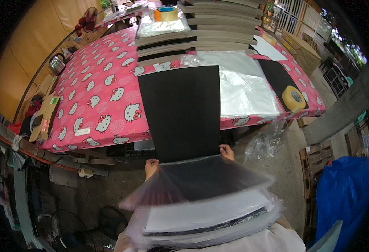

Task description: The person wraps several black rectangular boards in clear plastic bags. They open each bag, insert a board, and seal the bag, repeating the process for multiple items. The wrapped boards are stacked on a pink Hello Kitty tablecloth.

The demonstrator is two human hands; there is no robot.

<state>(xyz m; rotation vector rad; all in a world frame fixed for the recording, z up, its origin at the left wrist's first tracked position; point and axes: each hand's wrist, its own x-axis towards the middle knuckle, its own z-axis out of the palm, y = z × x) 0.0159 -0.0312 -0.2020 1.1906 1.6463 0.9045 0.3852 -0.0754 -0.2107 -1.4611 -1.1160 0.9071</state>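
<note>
A black rectangular board stretches from the pink table's near edge toward me. Across its near end lies the straight edge of a clear plastic sleeve, which billows out over my lap. My left hand pinches the sleeve at the board's left side. At the right side, my right hand is closed on the sleeve's other corner, by the board's edge. How far the board sits inside the sleeve, I cannot tell. A stack of white and dark sheets in clear plastic rests on my lap.
On the pink patterned table lie clear plastic sleeves, another black board and a tape roll. Tall stacks of boards stand behind. A kettle is at the far left. Blue sheeting hangs at right.
</note>
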